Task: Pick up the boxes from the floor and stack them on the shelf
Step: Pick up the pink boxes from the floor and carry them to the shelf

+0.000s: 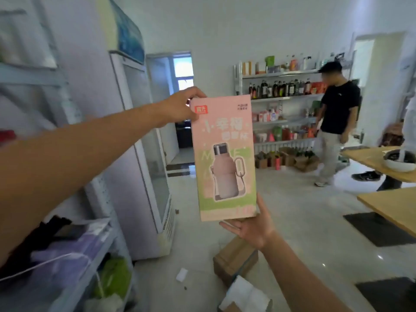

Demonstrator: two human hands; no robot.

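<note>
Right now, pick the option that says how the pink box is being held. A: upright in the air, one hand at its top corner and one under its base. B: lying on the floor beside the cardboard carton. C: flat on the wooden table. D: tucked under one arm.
A: the pink box stands upright in mid-air, the left hand pinching its top corner and the right hand supporting its base.

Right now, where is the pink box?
The pink box is upright mid-frame, off the floor: left hand grips its top corner, right hand supports its bottom.
</note>
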